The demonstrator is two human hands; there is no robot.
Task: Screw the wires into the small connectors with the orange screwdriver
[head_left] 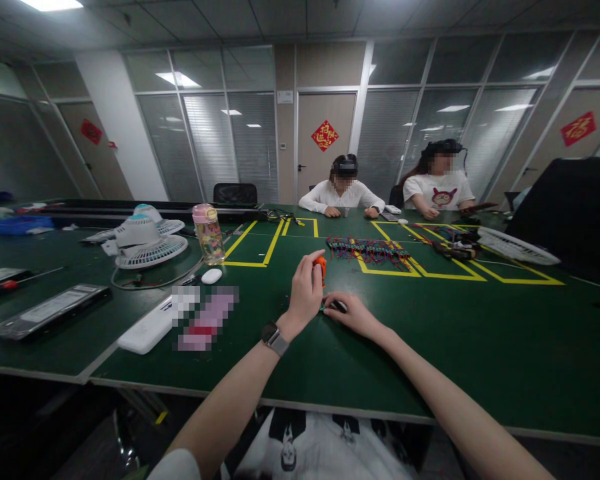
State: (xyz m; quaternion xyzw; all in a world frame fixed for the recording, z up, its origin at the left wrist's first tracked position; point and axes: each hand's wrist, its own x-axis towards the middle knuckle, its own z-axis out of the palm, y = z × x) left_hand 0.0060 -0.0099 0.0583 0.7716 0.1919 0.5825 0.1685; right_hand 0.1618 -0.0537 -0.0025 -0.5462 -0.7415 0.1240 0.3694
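Note:
My left hand (306, 292), wearing a watch on its wrist, is closed around an upright orange-handled tool (320, 262) that looks like a screwdriver. Its lower end is mostly hidden behind the fingers. Just to the right, my right hand (351, 313) is low on the table with fingers pinched on a small green circuit board (322, 309). A dark piece shows between thumb and fingers there. Beyond both hands lies a long bundle of small boards with red and blue wires (373, 252).
Left of my hands are a white box (153, 325), a white mouse-like object (212, 276), a pink-lidded bottle (209, 233), white fans (147, 240) and a hard drive (53, 310). Yellow tape (390, 272) marks the green table. Two people sit opposite; a black screen-like panel (570, 227) stands right.

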